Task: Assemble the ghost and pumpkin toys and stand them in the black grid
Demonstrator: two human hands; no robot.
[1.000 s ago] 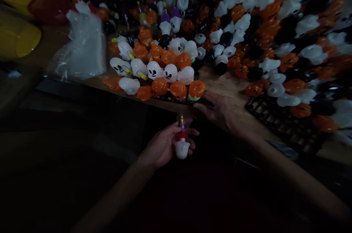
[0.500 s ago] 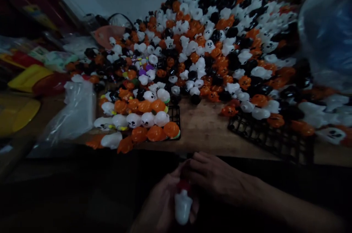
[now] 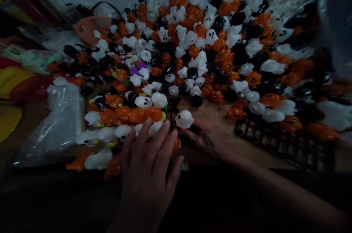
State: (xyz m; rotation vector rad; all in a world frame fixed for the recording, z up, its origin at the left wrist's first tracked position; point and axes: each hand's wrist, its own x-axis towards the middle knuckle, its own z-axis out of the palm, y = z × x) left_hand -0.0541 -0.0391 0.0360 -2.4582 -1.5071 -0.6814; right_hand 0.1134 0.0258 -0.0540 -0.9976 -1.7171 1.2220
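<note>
Readable text, brands, numbers, signs: none. Packet [image 3: 13, 52], far left: faint markings, too dim and blurred to make out any lettering.

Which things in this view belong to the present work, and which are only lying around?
Seemingly in use:
white ghost figure, held in the right hand
rows of figures, partly under the left hand
black rack beneath those rows

Seemingly just lying about:
clear plastic bag
yellow items at far left
</note>
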